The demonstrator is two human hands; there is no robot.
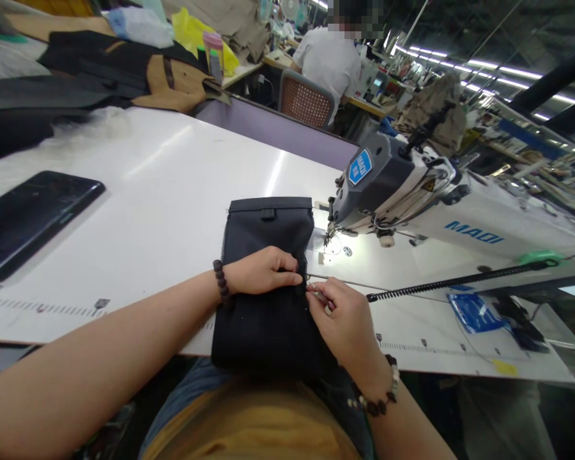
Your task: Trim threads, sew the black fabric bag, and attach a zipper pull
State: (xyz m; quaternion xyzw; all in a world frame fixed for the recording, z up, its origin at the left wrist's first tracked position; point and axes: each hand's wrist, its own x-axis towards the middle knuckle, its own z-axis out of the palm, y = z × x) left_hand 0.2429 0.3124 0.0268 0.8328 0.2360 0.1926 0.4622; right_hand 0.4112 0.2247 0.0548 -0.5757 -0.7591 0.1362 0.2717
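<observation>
Fabric (263, 326) lay on the worktop (172, 243) at eight o'clock from the sewing machine (474, 211), its edge pinched by your left hand (261, 271), your right hand's (347, 319) grip impossible to tell, so edge-handling seemed in progress, next calling for steady fingers.

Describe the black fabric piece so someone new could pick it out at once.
Find the white sewing machine on the right. Just left of it, the black fabric piece lies partly on the white tabletop, the left hand and right hand close together at its right edge. Unlike the glossy phone farther left, it is matte, with a small tab near its far end.
</observation>
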